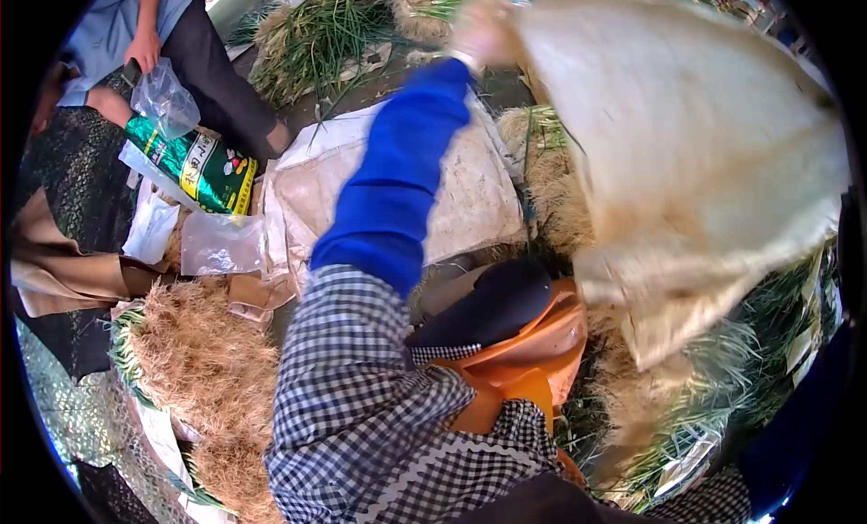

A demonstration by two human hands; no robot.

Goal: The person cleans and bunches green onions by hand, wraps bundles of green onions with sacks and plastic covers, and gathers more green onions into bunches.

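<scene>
The left hand (488,32), blurred, is closed on the edge of a large pale-beige, cloth-like sheet (686,127), raised beside green-leaved, tan-rooted plant bundles (555,185). The right hand lies outside the view; its grip cannot be told.

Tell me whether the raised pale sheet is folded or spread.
Spread: the pale sheet extends broadly from the left hand, its wide face showing, though motion blurs it.

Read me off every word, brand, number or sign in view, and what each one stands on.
"田": apparently, among the large dark characters on the white label of the green bag; the others are too unclear to read.
Yellow strip on that bag: markings too small and blurred.
Pale sheet: no lettering I can make out.
</scene>
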